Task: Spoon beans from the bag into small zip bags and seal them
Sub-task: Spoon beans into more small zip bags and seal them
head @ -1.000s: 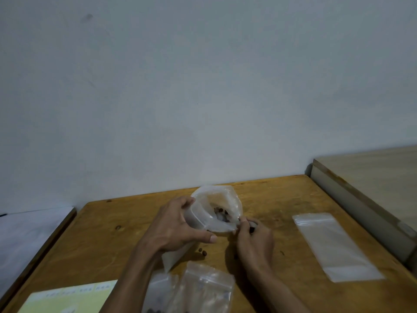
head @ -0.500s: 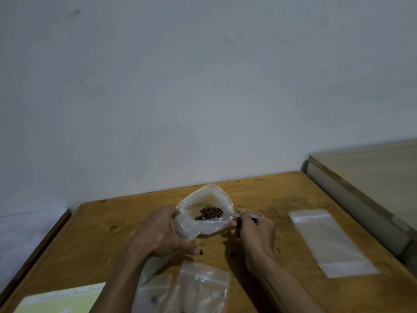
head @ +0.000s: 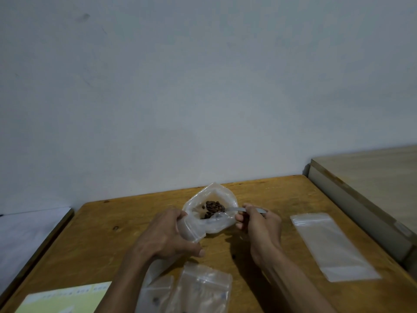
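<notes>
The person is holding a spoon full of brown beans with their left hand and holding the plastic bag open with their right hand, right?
Not quite: the hands are swapped. In the head view the right hand holds the metal spoon heaped with small brown beans, and the left hand holds the clear plastic bag open.

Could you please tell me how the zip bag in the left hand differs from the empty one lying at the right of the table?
The held zip bag is gripped by the left hand, its mouth open around the spoon of beans; the empty zip bag lies flat, untouched. Both are clear plastic.
</notes>
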